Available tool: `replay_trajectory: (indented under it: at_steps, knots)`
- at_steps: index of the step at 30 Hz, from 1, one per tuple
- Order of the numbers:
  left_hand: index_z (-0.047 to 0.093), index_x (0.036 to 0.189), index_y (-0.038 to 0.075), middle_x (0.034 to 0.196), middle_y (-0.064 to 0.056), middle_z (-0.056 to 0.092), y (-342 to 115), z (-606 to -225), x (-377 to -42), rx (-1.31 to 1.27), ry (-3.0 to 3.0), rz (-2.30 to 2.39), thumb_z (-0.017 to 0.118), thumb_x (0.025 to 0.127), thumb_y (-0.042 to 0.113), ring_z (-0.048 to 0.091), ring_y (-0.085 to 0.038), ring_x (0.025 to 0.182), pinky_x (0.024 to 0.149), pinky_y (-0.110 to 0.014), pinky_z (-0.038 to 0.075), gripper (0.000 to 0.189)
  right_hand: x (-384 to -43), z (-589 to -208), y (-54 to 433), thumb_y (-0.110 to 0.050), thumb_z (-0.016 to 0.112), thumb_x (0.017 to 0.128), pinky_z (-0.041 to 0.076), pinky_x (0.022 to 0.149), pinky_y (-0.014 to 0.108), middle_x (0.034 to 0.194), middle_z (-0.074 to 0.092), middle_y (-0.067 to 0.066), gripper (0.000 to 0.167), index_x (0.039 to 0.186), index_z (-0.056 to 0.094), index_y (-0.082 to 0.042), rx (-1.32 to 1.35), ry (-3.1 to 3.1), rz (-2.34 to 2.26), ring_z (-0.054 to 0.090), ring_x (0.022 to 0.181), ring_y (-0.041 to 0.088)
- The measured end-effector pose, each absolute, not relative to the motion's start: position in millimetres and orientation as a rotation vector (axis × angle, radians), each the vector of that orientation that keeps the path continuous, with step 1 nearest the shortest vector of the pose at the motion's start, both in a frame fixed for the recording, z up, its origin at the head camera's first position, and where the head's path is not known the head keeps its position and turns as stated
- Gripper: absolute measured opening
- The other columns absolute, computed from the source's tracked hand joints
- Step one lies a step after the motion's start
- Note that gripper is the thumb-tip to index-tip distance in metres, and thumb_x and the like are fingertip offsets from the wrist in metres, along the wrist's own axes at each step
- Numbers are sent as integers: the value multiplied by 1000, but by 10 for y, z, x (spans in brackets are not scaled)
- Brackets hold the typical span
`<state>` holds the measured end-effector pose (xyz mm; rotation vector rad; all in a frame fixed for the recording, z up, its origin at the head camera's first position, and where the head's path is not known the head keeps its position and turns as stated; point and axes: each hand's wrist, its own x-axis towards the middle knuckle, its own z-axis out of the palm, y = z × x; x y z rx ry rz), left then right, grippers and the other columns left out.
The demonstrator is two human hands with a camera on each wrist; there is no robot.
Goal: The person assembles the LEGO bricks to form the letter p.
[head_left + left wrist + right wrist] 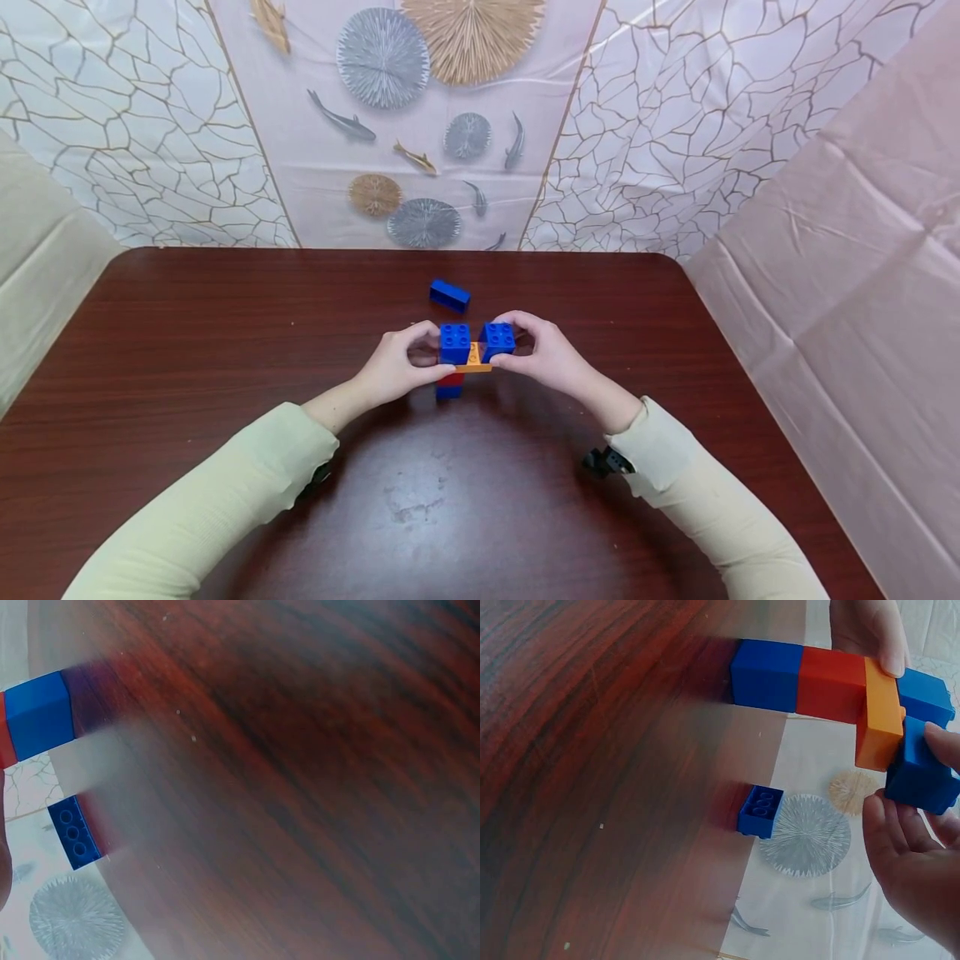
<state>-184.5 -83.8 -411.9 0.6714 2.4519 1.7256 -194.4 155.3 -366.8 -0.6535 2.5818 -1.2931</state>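
A small tower of toy building bricks stands on the table: a blue brick point(765, 676) at the bottom, a red brick point(831, 685) on it, then a longer orange brick point(880, 724) jutting out to the right. On the orange brick's left end sits an upper-left blue brick point(454, 343). My left hand point(397, 360) pinches it from the left, the thumb near its seam with the orange brick. In my right hand point(546, 353), thumb and fingers pinch another blue brick point(497, 342) at the orange brick's right end. That brick looks slightly tilted; whether it is fully seated I cannot tell.
A loose blue brick point(450, 295) lies on its side behind the tower, its hollow underside showing in both wrist views. The dark wooden table point(187, 333) ends at a patterned cloth backdrop point(420, 167).
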Motion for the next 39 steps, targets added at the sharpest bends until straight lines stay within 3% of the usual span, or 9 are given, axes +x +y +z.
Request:
replay_trajectory:
  at_steps: [15, 24, 32, 39]
  knots:
    - [55, 100, 4, 99, -16, 64, -832, -4147, -1862, 684, 2473, 1705, 75, 79, 13, 67, -26, 92, 81, -37, 55, 31, -1988, -3611, 1546, -13, 73, 81, 56, 81, 40, 107, 63, 12, 39, 116, 59, -5, -792, 2583, -1237, 59, 90, 25]
    - [56, 101, 5, 99, -14, 64, -848, -4137, -1864, 732, 2503, 1665, 75, 78, 11, 66, -25, 93, 79, -35, 56, 31, -2008, -3573, 1535, -15, 74, 79, 56, 77, 33, 105, 63, 12, 43, 118, 58, -4, -866, 2616, -1101, 59, 86, 21]
    - [55, 101, 4, 100, -16, 63, -842, -4144, -1858, 708, 2474, 1682, 75, 79, 11, 66, -27, 93, 81, -37, 55, 30, -1998, -3593, 1543, -17, 74, 80, 55, 82, 43, 112, 61, 11, 48, 122, 55, -7, -854, 2593, -1117, 58, 93, 24]
    - [54, 101, 4, 100, -17, 64, -843, -4139, -1866, 700, 2473, 1681, 75, 78, 11, 66, -27, 94, 81, -37, 55, 32, -2008, -3602, 1548, -17, 73, 81, 55, 75, 32, 108, 63, 8, 40, 118, 60, -9, -876, 2626, -1208, 56, 90, 21]
